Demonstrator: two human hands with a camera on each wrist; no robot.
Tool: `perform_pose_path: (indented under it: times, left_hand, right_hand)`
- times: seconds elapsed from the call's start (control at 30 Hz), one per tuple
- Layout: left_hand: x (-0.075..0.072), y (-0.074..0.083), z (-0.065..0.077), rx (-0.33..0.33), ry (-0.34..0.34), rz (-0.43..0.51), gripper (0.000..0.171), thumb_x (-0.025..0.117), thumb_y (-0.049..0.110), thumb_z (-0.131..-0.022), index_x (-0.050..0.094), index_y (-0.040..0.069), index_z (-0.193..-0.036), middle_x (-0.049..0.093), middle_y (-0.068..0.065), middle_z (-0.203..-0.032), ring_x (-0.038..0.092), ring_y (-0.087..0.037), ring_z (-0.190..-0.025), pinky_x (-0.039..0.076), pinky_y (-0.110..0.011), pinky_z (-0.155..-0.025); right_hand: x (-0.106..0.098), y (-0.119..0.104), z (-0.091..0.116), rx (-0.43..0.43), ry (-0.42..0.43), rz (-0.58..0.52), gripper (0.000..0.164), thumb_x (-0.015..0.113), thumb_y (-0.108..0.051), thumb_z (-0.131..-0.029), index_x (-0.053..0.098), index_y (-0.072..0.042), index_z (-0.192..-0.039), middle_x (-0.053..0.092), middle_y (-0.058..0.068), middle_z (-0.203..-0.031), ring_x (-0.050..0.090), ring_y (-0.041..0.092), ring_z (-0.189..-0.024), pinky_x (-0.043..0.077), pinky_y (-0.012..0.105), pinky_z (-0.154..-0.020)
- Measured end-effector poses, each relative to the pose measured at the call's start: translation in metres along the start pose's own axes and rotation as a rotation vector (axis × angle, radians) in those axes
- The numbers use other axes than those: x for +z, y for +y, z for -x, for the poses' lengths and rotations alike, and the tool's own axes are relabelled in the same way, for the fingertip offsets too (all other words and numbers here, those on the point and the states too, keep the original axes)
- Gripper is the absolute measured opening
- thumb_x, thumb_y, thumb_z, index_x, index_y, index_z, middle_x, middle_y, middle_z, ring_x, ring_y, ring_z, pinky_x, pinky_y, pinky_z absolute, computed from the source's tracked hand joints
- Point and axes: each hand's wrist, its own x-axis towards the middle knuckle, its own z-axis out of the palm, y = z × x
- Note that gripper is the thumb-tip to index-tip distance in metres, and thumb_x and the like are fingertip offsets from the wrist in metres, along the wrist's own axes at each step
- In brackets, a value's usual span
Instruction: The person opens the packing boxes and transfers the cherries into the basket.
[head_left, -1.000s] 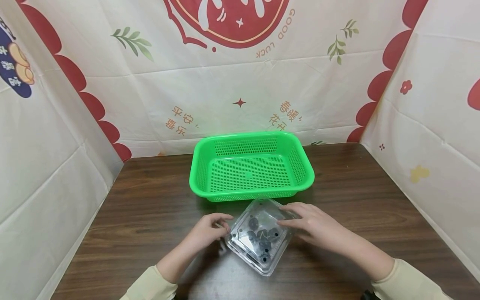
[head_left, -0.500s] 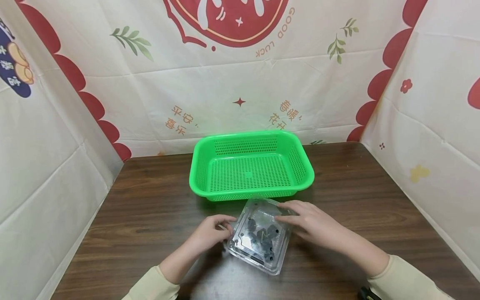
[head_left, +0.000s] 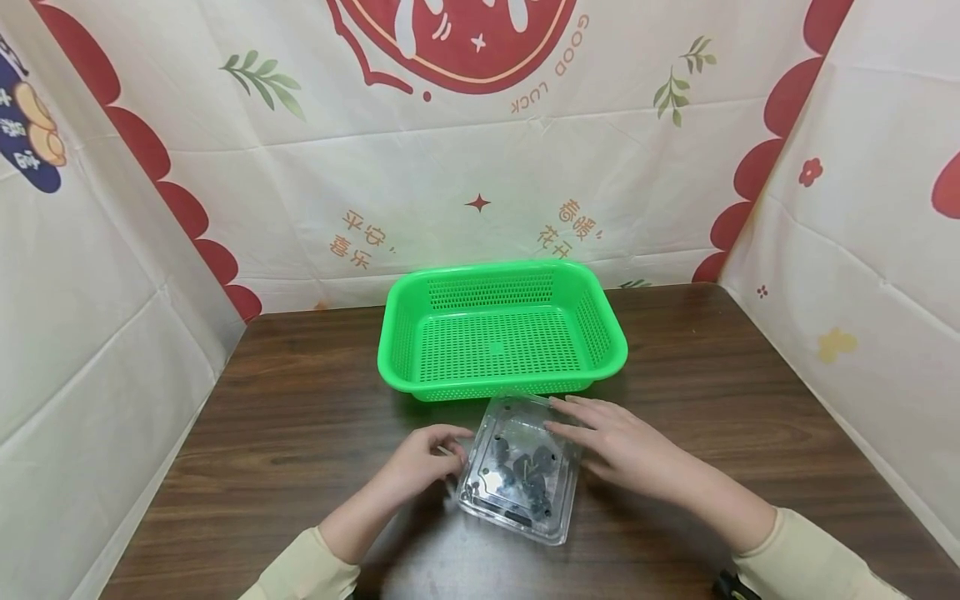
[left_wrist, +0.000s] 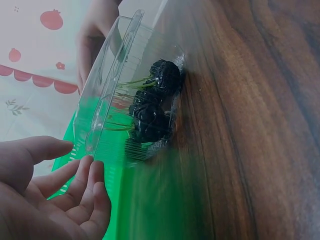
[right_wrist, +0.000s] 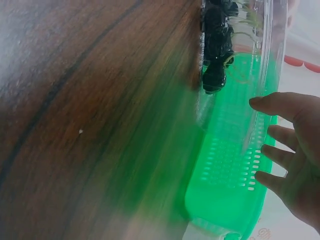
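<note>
A clear plastic clamshell box (head_left: pixel 517 471) with its lid down lies on the table, slightly turned, in the head view. Inside are several black, bumpy berries with green stems (left_wrist: pixel 150 122), like mulberries. My left hand (head_left: pixel 423 462) is at the box's left side; its loosely bent fingertips come right at the lid rim, with the thumb apart. My right hand (head_left: pixel 626 446) is at the far right side, fingers extended over the lid edge. In the right wrist view, its thumb (right_wrist: pixel 270 104) touches the rim while the other fingers are spread.
A green perforated plastic basket (head_left: pixel 498 387) stands just behind the box, holding nothing. The dark wooden table (head_left: pixel 300 400) is enclosed by printed white cloth (head_left: pixel 480 167) at the back and both sides.
The box has turned counterclockwise, its near corner swinging right and its far corner left. My right hand has shifted slightly left and away from me; my left hand has barely moved.
</note>
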Motion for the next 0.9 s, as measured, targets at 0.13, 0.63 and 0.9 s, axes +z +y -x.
perform_pose_path:
  times: [0.13, 0.63, 0.9]
  left_hand:
    - [0.000, -0.001, 0.000, -0.003, 0.006, 0.002, 0.044, 0.053, -0.009, -0.075, 0.047, -0.014, -0.118, 0.057, -0.026, -0.089, 0.058, -0.038, -0.060, 0.047, -0.056, -0.064]
    - [-0.001, -0.034, -0.016, 0.014, 0.041, -0.056, 0.047, 0.057, -0.001, -0.075, 0.048, -0.008, -0.121, 0.060, -0.019, -0.088, 0.058, -0.041, -0.065, 0.050, -0.049, -0.061]
    - [-0.001, -0.036, -0.017, 0.030, 0.032, -0.075, 0.046, 0.058, 0.002, -0.077, 0.048, -0.009, -0.120, 0.061, -0.014, -0.086, 0.059, -0.038, -0.064, 0.050, -0.046, -0.059]
  right_hand:
    - [-0.003, -0.007, -0.001, -0.008, 0.014, 0.022, 0.069, 0.068, -0.010, -0.067, 0.046, -0.020, -0.132, 0.033, 0.006, -0.141, 0.032, 0.027, -0.126, 0.027, 0.046, -0.100]
    - [-0.008, -0.058, -0.009, -0.087, 0.032, 0.009, 0.073, 0.055, -0.062, -0.076, 0.042, -0.019, -0.134, 0.029, 0.005, -0.143, 0.029, 0.027, -0.127, 0.022, 0.050, -0.101]
    - [0.004, -0.067, -0.006, -0.120, -0.039, 0.015, 0.088, 0.057, -0.068, -0.068, 0.038, -0.016, -0.136, 0.024, 0.007, -0.145, 0.022, 0.029, -0.130, 0.021, 0.052, -0.101]
